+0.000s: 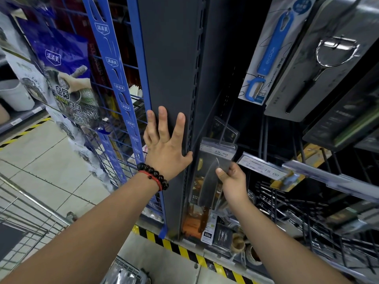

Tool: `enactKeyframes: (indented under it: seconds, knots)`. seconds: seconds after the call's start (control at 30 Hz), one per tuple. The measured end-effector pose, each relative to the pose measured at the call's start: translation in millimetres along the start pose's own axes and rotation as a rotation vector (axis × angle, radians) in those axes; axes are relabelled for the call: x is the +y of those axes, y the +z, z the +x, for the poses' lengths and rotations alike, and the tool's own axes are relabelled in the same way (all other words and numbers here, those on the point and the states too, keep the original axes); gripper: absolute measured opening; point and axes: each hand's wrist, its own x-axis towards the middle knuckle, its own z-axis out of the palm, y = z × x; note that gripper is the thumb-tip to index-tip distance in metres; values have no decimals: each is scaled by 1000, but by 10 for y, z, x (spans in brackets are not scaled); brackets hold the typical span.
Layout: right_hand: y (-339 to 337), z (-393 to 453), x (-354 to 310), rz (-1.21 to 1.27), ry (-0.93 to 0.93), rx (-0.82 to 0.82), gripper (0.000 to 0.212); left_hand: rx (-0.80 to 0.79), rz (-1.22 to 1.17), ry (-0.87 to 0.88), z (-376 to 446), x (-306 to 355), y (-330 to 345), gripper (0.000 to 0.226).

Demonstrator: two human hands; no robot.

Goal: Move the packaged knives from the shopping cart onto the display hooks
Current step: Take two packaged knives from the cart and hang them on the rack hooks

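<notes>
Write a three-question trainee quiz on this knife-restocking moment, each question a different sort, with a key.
1. True or false: the left hand holds a packaged knife.
2. Multiple choice: the right hand grips the packaged knife at A) its upper part, beside the 13.90 price tag; B) its bottom edge; C) not at all.
3. Fill in: the left hand rests flat on the dark shelf ____.

Key: 1 false; 2 A; 3 upright.
</notes>
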Motion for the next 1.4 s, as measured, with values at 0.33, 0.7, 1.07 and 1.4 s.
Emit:
enactKeyframes:
  seconds: [0.33, 0.7, 1.07, 1.4]
  knots:
    - [8, 158, -38, -48, 7, 76, 26, 9, 6, 9, -3, -10, 19, 139]
    - [-10, 602, -73, -204, 16, 123, 15, 49, 33, 30, -1, -48, 88, 138]
    - [-340, 516, 103, -356, 263, 54, 13, -37, 38, -31, -47, -11, -16, 129]
    - [-285, -216, 231, -716, -166, -250, 14, -489, -34, -471, -1212, 17, 53, 59]
